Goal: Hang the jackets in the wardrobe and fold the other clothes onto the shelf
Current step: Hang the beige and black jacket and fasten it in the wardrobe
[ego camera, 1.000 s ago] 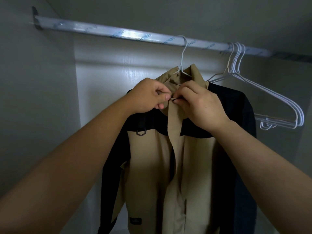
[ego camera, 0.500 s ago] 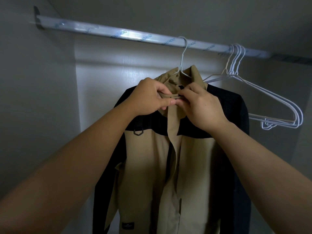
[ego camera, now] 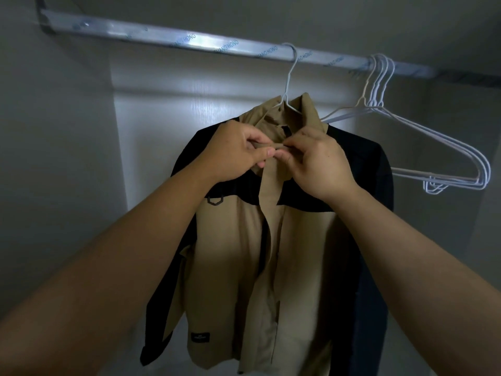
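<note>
A tan jacket point(ego camera: 230, 253) with black shoulders and sleeves hangs on a white wire hanger point(ego camera: 289, 77) from the metal wardrobe rail point(ego camera: 162, 39). My left hand point(ego camera: 233, 150) pinches the left edge of the collar at the throat. My right hand point(ego camera: 314, 161) pinches the right front edge against it, thumb and fingertips meeting those of the left. The front placket falls loosely below my hands. What sits between my fingertips is hidden.
Several bare white wire hangers point(ego camera: 433, 158) hang bunched on the rail to the right of the jacket. The white wardrobe side wall point(ego camera: 54, 158) stands close on the left, and the lit back panel point(ego camera: 151, 118) is behind the jacket.
Both hands have stayed at the collar, shifting slightly upward and working the two front edges together. The jacket has swung a little on its hanger.
</note>
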A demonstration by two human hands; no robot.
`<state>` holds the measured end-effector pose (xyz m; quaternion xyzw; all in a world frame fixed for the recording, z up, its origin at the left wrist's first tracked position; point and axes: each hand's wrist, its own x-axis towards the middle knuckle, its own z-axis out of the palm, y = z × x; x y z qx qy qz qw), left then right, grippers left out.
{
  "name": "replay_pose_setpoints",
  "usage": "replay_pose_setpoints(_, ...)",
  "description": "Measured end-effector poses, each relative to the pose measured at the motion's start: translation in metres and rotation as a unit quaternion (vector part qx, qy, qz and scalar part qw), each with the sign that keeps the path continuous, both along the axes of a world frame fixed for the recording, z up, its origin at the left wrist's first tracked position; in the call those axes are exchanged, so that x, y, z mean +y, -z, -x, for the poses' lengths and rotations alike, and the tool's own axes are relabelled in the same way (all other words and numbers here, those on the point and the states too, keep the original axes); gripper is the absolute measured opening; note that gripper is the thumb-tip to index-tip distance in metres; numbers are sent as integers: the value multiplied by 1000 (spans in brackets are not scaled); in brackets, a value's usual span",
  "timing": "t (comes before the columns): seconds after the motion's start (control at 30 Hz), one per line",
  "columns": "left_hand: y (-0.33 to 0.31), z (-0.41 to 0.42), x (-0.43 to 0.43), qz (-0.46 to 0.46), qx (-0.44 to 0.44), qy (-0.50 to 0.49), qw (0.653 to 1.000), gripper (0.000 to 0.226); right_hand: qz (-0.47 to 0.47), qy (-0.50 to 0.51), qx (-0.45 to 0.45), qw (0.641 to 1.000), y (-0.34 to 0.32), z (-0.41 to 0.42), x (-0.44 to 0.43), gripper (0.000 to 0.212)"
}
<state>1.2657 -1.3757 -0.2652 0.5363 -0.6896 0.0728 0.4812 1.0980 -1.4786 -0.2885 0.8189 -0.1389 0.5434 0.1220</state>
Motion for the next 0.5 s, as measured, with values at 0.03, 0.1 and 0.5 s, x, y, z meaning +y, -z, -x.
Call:
replay_pose_setpoints(0.03, 5, 1, -2, 10, 0, -3, 1000, 18, -2, 1, -24, 1000, 4, -2, -1, 30)
replay_pose_setpoints(0.1, 23, 5, -9, 51, -16, -27, 998, 37, -23, -3, -70, 997, 17, -8, -1, 38)
replay_pose_setpoints(0.5, 243, 28, -36, 48, 203, -131, 969, 30, -305, -21, -102, 947, 203, -21, 2, 20)
